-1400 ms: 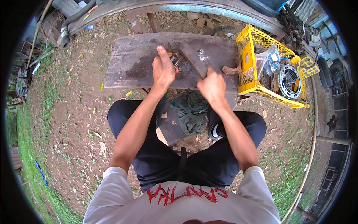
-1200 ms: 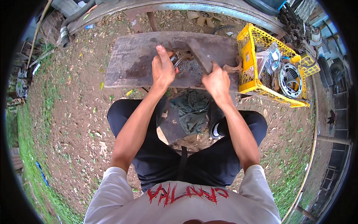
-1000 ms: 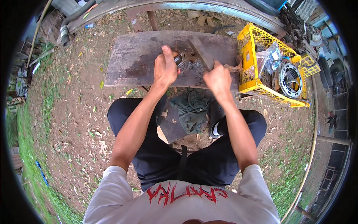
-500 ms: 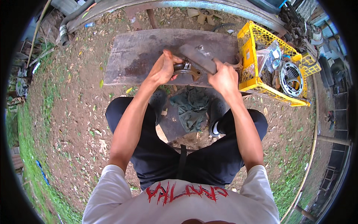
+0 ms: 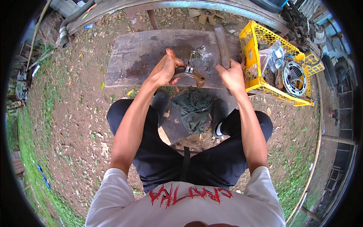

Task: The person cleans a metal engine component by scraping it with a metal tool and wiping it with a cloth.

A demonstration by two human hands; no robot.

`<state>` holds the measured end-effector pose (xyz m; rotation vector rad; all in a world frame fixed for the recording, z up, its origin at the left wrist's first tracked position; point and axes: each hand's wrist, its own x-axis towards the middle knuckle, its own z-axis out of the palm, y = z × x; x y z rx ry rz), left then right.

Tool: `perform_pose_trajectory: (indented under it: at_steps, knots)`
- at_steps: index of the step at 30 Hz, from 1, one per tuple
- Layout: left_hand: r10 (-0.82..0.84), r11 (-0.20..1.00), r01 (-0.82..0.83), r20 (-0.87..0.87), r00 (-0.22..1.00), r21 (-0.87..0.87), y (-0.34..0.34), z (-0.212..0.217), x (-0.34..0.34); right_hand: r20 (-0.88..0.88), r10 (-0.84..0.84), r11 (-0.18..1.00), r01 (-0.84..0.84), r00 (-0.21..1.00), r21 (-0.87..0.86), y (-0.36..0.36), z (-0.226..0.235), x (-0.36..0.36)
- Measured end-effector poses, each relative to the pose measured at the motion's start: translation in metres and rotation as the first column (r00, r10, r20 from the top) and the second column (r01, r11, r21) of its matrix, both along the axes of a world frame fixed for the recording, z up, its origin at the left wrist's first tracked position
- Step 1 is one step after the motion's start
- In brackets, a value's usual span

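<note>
Left hand (image 5: 165,71) gripped a curved brown metal part with shiny bolts (image 5: 194,74) over the near edge of the weathered brown wooden surface (image 5: 132,53). Right hand (image 5: 232,77) clasped a long grey-brown bar-shaped tool (image 5: 222,45), apart from the part, near the yellow plastic crate (image 5: 249,55).

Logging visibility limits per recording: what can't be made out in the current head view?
All in the head view:
Left end of the curved brown metal part: covered by the left grip.
Section of the long grey-brown bar: wrapped by the right grip.
Whatever lies under the clear plastic bag in the yellow plastic lattice crate: covered by the bag.
Small dark shape at far right: too small to identify.
</note>
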<state>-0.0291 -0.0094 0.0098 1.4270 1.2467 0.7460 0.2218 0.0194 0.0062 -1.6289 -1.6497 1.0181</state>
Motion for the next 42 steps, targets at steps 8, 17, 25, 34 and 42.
perform_pose_trajectory:
  at_steps: [8, 17, 25, 34, 42]
  knots:
    - [-0.01, 0.999, 0.013, 0.065, 0.998, -0.048, 0.012, -0.001, -0.008, -0.703, 0.02, 0.799, -0.434, 0.711, -0.415, -0.023, 0.012, -0.004]
    - [0.742, 0.662, -0.571, 0.533, 0.406, -0.486, 0.025, -0.021, 0.026, -0.691, 0.029, 0.911, -0.304, 0.722, -0.279, -0.034, -0.003, -0.038]
    - [0.697, 0.715, -0.239, 0.641, 0.322, -0.657, 0.006, -0.032, 0.048, -0.415, 0.223, 0.951, -0.29, 0.882, -0.106, -0.042, 0.006, -0.048]
    - [0.766, 0.627, -0.127, 0.578, 0.28, -0.769, 0.009, -0.029, 0.035, 0.212, 0.07, 0.942, -0.135, 0.975, 0.307, -0.007, 0.015, -0.017]
    - [0.866, 0.498, -0.32, 0.441, 0.237, -0.806, 0.008, -0.022, 0.045, 0.595, -0.018, 0.936, -0.197, 0.804, 0.294, -0.01, -0.004, -0.027]
